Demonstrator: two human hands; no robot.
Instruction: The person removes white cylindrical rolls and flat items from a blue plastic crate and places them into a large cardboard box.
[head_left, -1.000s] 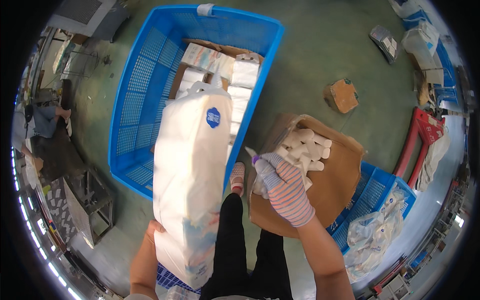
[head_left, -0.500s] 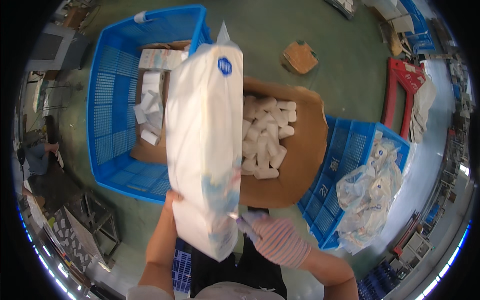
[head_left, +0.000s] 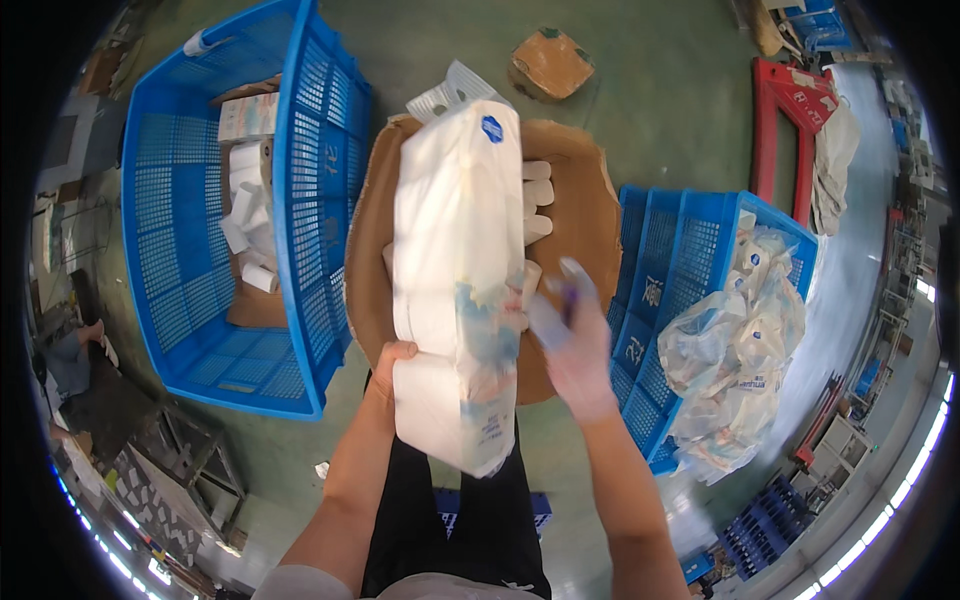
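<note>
1. While gripping the white package [head_left: 455,280] low on its left with the left hand [head_left: 385,370], held it above the cardboard box [head_left: 580,185], between both hands.
2. Held the gloved right hand [head_left: 575,345] just right of it, with fingers partly spread; could not tell, for blur, whether grasping anything.
3. Had a blue crate [head_left: 332,150] left of the left hand.
</note>
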